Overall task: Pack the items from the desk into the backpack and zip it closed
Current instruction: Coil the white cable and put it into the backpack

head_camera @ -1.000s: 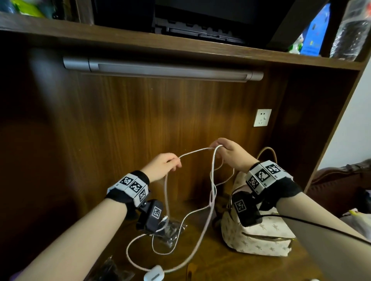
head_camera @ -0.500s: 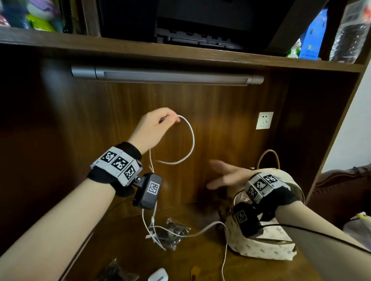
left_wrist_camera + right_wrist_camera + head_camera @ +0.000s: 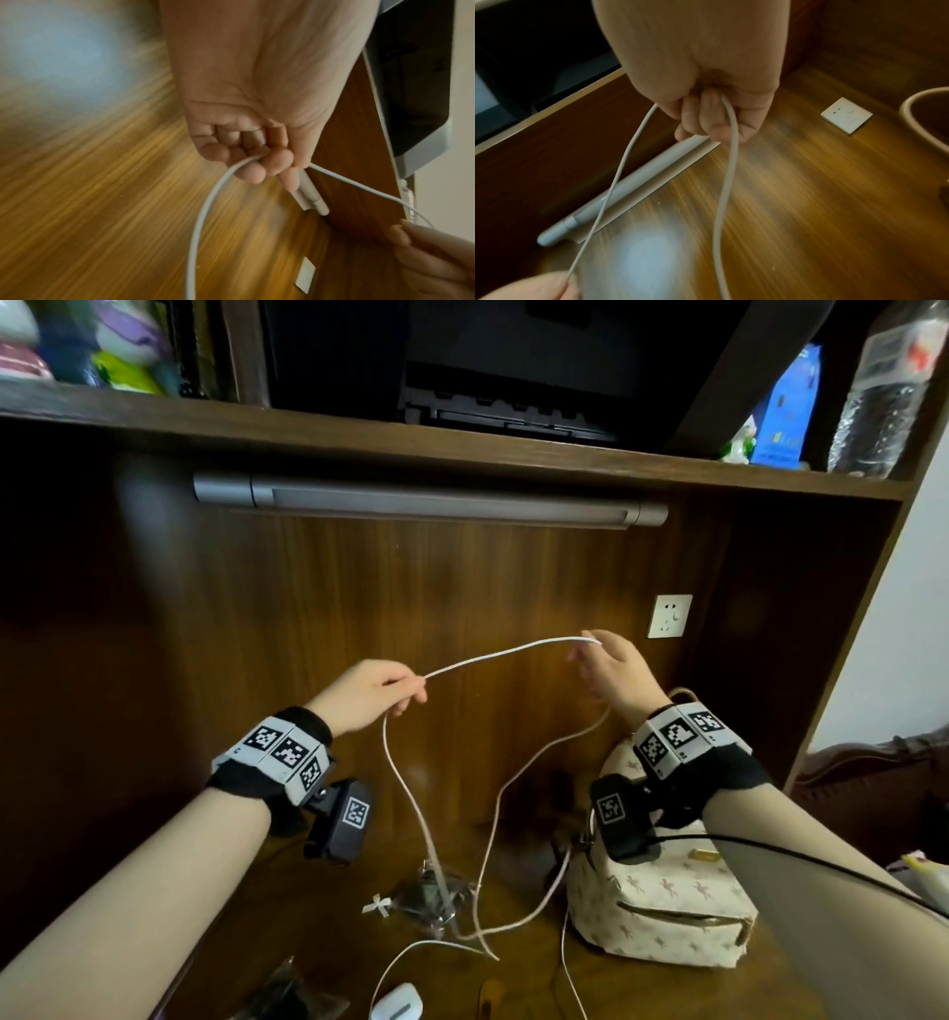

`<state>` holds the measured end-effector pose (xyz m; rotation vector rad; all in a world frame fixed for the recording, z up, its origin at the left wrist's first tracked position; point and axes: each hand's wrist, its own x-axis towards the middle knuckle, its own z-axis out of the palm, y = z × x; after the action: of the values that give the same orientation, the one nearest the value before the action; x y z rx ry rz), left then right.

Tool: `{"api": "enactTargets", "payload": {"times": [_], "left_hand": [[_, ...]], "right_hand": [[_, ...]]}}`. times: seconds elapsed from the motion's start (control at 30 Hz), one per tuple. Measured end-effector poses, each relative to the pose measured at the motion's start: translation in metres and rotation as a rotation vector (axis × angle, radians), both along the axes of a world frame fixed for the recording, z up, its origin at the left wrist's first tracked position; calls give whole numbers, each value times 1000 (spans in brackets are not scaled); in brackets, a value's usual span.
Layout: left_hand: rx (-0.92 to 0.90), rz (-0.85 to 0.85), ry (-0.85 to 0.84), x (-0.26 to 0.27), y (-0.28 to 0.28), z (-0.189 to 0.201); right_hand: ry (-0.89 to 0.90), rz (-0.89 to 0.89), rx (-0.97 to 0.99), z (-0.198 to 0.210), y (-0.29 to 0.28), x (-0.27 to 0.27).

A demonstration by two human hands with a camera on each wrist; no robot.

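Item: white cable [image 3: 506, 652], one length, held in the air between two hands above the wooden surface [image 3: 518, 978]. Left hand [image 3: 367, 698]: fingers curled closed round the cable, gripping it; the left wrist view shows the cord passing under the bent fingertips [image 3: 250, 173] and leaving on both sides. Right hand [image 3: 613, 672]: raised a little higher, near the white wall socket [image 3: 669, 616], fingers folded over the cable so that it bends across them; the right wrist view shows two strands running down from the closed fingers [image 3: 713, 121]. Between the hands the cable runs in a shallow arch; below each hand a strand hangs to the surface, and the two cross in loose loops there. Backpack [image 3: 662, 901]: small, cream with a pale repeated print and a gold-coloured front zip, standing on the surface at right, below the right wrist. Also on the surface: a crumpled clear packet with dark contents [image 3: 431, 896] beside the hanging strand, a small white bow-shaped piece [image 3: 377, 905] just left of it, a white rounded device [image 3: 398, 1004] at the near edge. Grey light bar [image 3: 431, 503] under the shelf above. Markings: black-and-white square coded tags on both wrist bands; no legible brand or wording, the shelf items' labels being too blurred to read.
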<state>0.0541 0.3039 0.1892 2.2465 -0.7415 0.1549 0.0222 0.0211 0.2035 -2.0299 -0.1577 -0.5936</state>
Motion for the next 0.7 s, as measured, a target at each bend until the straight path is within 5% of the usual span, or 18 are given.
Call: {"api": "enactTargets", "payload": {"times": [0.13, 0.37, 0.5, 0.7], "left_hand": [[-80, 23, -64, 1, -5, 12], [-425, -23, -240, -22, -47, 75], [-475, -102, -286, -34, -58, 94], [-666, 13, -291, -29, -35, 89]], "right_hand": [[12, -18, -16, 5, -7, 1], [217, 220, -323, 8, 24, -22], [289, 416, -422, -3, 38, -21], [288, 287, -234, -11, 25, -11]]}}
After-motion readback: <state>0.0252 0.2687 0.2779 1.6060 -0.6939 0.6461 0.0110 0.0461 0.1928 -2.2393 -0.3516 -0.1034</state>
